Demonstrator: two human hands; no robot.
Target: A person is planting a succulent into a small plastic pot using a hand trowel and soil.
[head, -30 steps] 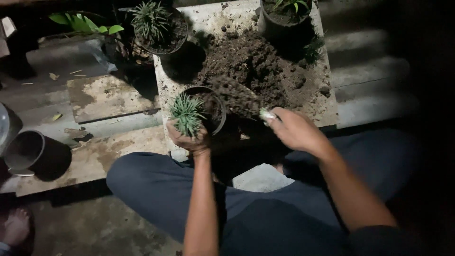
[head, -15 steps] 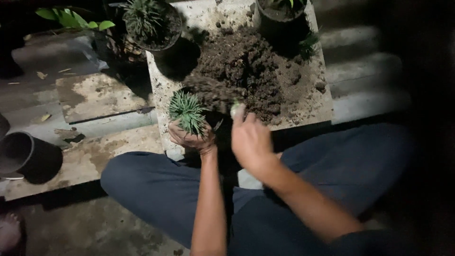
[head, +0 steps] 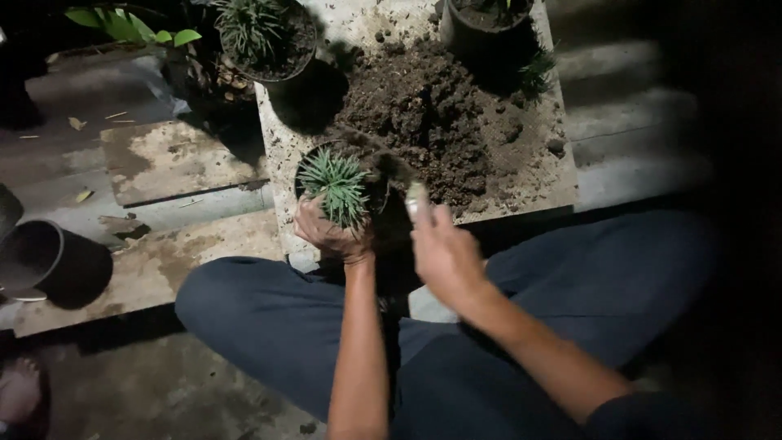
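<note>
Head view, from left to right: an empty dark pot [head: 32, 254] stands at the far left on the worn concrete floor [head: 171, 159], apart from the work and within easy reach. Further in, a potted spiky plant [head: 262, 33] sits at the back corner of the pale slab [head: 281, 175], clear of the soil. The left hand [head: 330, 232] cups the near rim of a small black pot [head: 346, 183], its fingers curled against a tuft of green spiky leaves [head: 340, 186], apparently to keep it upright and centred. Just beside it, the right hand [head: 444, 253] grips a pale scoop-like tool [head: 417, 200] tipped toward the pot; its fingers are wrapped shut round the handle. Behind lies a heap of loose dark soil [head: 444, 114], close enough to draw from, with another dark pot [head: 485, 20] at the slab's far edge.
</note>
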